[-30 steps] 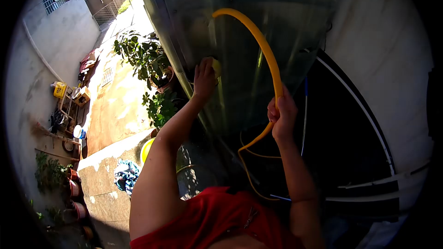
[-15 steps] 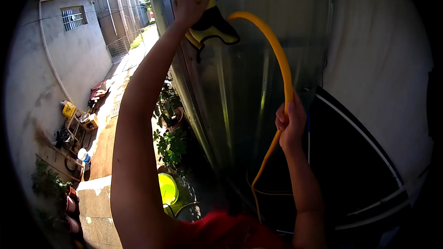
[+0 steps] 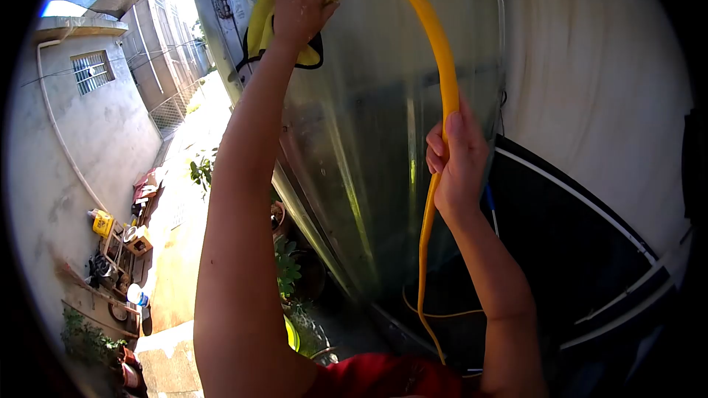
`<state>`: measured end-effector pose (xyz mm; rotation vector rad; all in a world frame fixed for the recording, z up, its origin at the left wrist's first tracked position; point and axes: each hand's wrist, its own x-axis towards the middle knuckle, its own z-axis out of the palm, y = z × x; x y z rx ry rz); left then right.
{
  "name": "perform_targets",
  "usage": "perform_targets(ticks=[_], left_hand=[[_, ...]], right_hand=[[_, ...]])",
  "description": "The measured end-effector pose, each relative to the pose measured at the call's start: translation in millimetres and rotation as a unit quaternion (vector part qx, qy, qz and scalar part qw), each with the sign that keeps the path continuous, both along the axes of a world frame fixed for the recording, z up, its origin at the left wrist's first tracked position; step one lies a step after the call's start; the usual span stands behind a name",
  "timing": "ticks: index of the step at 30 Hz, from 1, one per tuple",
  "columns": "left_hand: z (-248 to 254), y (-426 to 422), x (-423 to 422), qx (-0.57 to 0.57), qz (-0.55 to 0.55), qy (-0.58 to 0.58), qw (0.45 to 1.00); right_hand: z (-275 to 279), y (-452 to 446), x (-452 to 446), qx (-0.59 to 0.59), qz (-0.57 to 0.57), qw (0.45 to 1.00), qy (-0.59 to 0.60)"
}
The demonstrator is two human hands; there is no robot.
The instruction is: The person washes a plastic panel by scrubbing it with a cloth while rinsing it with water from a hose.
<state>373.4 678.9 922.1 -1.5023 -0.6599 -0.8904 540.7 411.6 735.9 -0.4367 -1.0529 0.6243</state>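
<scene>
A yellow cloth with black edging [image 3: 259,28] lies against a tall, shiny translucent panel [image 3: 376,177], high up near its left edge. My left hand [image 3: 301,9] presses on the cloth and holds it there, fingers slightly apart, arm stretched upward. A yellow hose [image 3: 440,55] arches over from the right, and its upper end meets the cloth's top right corner. Whether it spouts water cannot be made out. Lower down, my right hand [image 3: 459,158] is wrapped round the hose, thumb up. Below that fist the hose hangs toward the ground.
Left of the panel runs a sunlit path [image 3: 173,280] beside a grey wall [image 3: 96,133]. Clutter on a wooden rack [image 3: 114,250] and potted plants [image 3: 85,339] line the wall. A green bucket [image 3: 293,335] peeks out behind my left arm. Dark sheeting with white tubing [image 3: 582,191] stands at right.
The view has swung a little to the right. My left hand and the cloth have moved rightward across the panel, and the cloth now hangs more to the hand's left. My right hand has risen slightly.
</scene>
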Motion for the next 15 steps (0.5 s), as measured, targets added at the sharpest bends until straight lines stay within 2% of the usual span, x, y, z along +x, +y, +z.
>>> perform_targets(ticks=[2,5,6,8,10,12,15], left_hand=[[-41,-11,10,-0.04,0.003,0.05,0.998],[-113,-14,24,-0.055,0.095,0.127,0.986],[-143,-18,30,-0.091,0.142,0.16,0.973],[-207,-25,40,-0.162,0.156,0.19,0.956],[-275,-27,43,-0.187,0.147,0.216,0.947],[-340,-19,41,-0.244,0.136,0.292,0.915],[-372,-20,33,-0.395,0.083,0.319,0.858]], right_hand=[[-14,-2,1,-0.02,-0.013,1.0,0.006],[-47,-10,8,-0.055,-0.017,0.998,0.014],[-60,-11,11,-0.063,-0.014,0.998,0.02],[-85,-17,13,-0.097,-0.024,0.995,0.014],[-108,-24,15,-0.126,-0.03,0.992,0.012],[-127,-31,19,-0.142,-0.032,0.989,0.005],[-133,-41,29,-0.152,-0.047,0.987,-0.022]])
